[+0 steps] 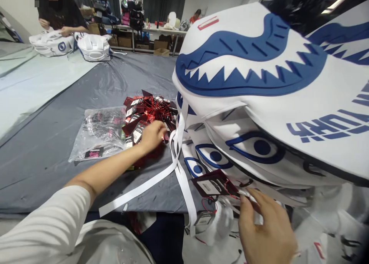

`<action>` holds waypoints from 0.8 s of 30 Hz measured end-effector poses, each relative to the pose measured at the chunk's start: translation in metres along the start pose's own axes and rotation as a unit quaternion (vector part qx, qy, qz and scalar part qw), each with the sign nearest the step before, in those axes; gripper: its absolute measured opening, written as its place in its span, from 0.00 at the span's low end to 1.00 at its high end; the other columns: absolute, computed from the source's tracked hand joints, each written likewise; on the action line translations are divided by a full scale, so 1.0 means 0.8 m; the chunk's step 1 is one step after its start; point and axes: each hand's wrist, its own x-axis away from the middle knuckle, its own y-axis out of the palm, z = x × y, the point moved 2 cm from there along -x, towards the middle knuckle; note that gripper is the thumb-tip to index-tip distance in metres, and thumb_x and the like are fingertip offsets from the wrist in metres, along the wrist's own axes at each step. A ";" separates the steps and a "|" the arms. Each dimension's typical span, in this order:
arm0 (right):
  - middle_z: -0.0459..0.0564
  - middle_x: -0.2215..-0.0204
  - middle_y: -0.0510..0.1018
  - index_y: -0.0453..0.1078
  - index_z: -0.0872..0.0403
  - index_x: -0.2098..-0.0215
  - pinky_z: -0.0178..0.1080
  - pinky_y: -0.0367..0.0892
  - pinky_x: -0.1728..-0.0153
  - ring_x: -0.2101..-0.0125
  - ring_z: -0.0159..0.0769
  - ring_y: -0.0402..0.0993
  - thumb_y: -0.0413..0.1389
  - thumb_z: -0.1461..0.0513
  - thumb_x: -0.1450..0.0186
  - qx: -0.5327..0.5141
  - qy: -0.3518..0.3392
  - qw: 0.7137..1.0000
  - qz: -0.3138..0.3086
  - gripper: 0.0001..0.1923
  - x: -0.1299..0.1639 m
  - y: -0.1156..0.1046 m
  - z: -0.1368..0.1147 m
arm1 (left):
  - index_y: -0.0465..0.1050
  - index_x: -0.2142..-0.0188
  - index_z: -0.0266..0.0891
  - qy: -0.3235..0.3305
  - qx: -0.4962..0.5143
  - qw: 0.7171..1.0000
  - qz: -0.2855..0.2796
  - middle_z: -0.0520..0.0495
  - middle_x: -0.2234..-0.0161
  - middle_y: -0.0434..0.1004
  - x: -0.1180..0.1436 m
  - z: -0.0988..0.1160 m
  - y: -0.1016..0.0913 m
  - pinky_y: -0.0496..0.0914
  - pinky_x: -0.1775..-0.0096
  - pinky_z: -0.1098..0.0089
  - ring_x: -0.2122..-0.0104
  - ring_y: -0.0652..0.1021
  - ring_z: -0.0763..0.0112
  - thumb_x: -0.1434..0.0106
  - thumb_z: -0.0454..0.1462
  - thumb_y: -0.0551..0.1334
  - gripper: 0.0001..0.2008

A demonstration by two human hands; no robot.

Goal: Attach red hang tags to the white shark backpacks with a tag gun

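Note:
My left hand (154, 135) reaches over the table into a pile of dark red hang tags (138, 117) with shiny red cords. Its fingers are curled at the pile's near edge, and a dark tag shows by the fingertips. At the lower right, my right hand (266, 221) is pinched closed where a hang tag's red cord (230, 187) meets white material. That hang tag (211, 185) lies against the lowest bags. Beside my hands rises a stack of white bags (245, 75) with blue shark mouths and eyes. White straps (180, 167) dangle from it.
Left of the tags lies a clear plastic bag (99, 129) with small tagged pieces inside. Across the grey-covered table (72, 98) a person (59, 14) in dark clothes handles white bags (54, 42). Shelves (150, 29) with goods stand behind. More white bags (317, 237) lie below right.

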 end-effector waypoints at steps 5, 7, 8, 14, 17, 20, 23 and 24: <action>0.58 0.57 0.80 0.74 0.55 0.54 0.52 0.67 0.52 0.57 0.52 0.77 0.53 0.60 0.31 0.098 -0.094 0.991 0.014 0.11 0.001 0.019 -0.042 | 0.72 0.52 0.32 -0.108 -0.090 0.990 0.002 0.34 0.50 0.76 -0.081 -0.090 -0.001 0.65 0.49 0.60 0.48 0.72 0.52 0.31 0.38 0.58 0.12; 0.56 0.59 0.80 0.74 0.54 0.55 0.48 0.68 0.53 0.58 0.46 0.77 0.53 0.62 0.31 0.006 -0.123 0.992 -0.018 0.09 -0.003 0.050 -0.067 | 0.72 0.52 0.32 -0.117 -0.108 0.987 -0.015 0.32 0.50 0.76 -0.100 -0.099 0.008 0.65 0.48 0.59 0.47 0.72 0.51 0.32 0.35 0.58 0.12; 0.55 0.59 0.80 0.73 0.54 0.55 0.46 0.69 0.52 0.58 0.43 0.77 0.53 0.63 0.30 -0.055 -0.126 0.990 -0.043 0.09 -0.007 0.071 -0.081 | 0.72 0.52 0.31 -0.118 -0.114 0.986 -0.024 0.32 0.50 0.76 -0.107 -0.100 0.012 0.64 0.48 0.59 0.48 0.73 0.52 0.33 0.33 0.57 0.12; 0.56 0.52 0.78 0.72 0.53 0.48 0.45 0.70 0.51 0.53 0.43 0.75 0.49 0.59 0.30 -0.308 0.015 0.923 -0.231 0.16 -0.077 0.243 -0.154 | 0.75 0.55 0.34 -0.092 -0.131 0.985 -0.066 0.33 0.54 0.79 -0.108 -0.101 0.003 0.66 0.52 0.61 0.52 0.78 0.54 0.33 0.30 0.51 0.15; 0.54 0.40 0.71 0.68 0.54 0.41 0.47 0.59 0.38 0.40 0.41 0.66 0.44 0.60 0.28 -0.375 0.069 0.869 -0.316 0.21 -0.134 0.329 -0.196 | 0.76 0.56 0.36 -0.078 -0.131 0.984 -0.088 0.35 0.56 0.80 -0.097 -0.100 -0.009 0.67 0.57 0.65 0.55 0.79 0.54 0.33 0.33 0.53 0.14; 0.59 0.43 0.73 0.70 0.58 0.42 0.51 0.55 0.36 0.40 0.45 0.65 0.47 0.60 0.28 -0.362 0.115 0.858 -0.346 0.21 -0.176 0.383 -0.232 | 0.77 0.60 0.38 -0.055 -0.119 0.982 -0.134 0.39 0.60 0.82 -0.079 -0.097 -0.022 0.66 0.63 0.69 0.59 0.80 0.57 0.35 0.36 0.57 0.10; 0.62 0.45 0.74 0.68 0.62 0.40 0.51 0.58 0.39 0.42 0.47 0.68 0.53 0.61 0.30 -0.346 0.146 0.863 -0.338 0.23 -0.190 0.395 -0.250 | 0.76 0.63 0.40 -0.013 -0.091 0.981 -0.172 0.46 0.62 0.82 -0.052 -0.101 -0.042 0.64 0.65 0.72 0.62 0.80 0.63 0.35 0.38 0.57 0.10; 0.60 0.44 0.74 0.67 0.61 0.38 0.47 0.60 0.39 0.43 0.44 0.69 0.54 0.61 0.31 -0.346 0.149 0.866 -0.329 0.23 -0.189 0.390 -0.252 | 0.76 0.62 0.41 -0.003 -0.078 0.982 -0.170 0.47 0.62 0.82 -0.045 -0.106 -0.050 0.64 0.65 0.72 0.63 0.79 0.64 0.34 0.39 0.55 0.11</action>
